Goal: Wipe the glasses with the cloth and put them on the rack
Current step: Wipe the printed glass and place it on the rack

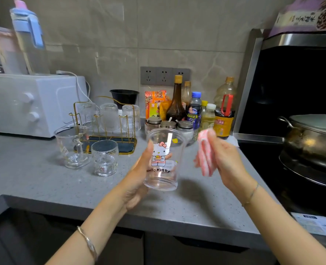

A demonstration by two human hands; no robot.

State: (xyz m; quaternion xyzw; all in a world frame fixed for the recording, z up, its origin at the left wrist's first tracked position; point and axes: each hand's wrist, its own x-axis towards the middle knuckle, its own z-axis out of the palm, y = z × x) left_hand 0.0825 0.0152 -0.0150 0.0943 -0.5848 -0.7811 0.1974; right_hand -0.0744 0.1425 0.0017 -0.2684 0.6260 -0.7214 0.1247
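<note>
Hello Kitty glass (163,159) is upright in my left hand (139,180), fingers wrapped round its side, held above the bench (34,178). My right hand (225,159) grips the pink cloth (206,155) just beside the glass, apart from it. Handled mug (72,146) and short tumbler (104,157) stand left, in front of the gold rack (108,129), which carries three upturned ribbed glasses (109,116).

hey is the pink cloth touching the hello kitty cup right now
Apart. The head view shows bare counter between the cloth, held in the right hand, and the cup, held in the left hand.
</note>
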